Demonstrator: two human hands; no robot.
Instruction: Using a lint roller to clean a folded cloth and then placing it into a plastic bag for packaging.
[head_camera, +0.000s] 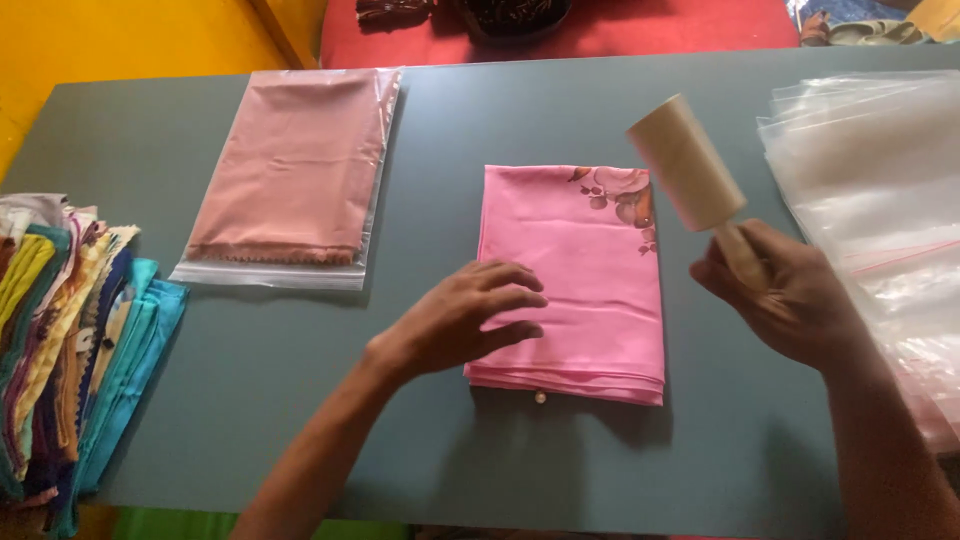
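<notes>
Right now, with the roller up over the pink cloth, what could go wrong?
The left hand pins only the near left part of the folded pink cloth, so rolling may ruck its far layers. The lint roller in the right hand could also swing into the clear bags close by.

one head-worn view looks steeply down and forward, close over the grey worktop (300, 400), taking in nearly its whole width.

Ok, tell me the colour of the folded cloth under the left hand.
Pink, with a brownish flower print at one corner; head view.
</notes>
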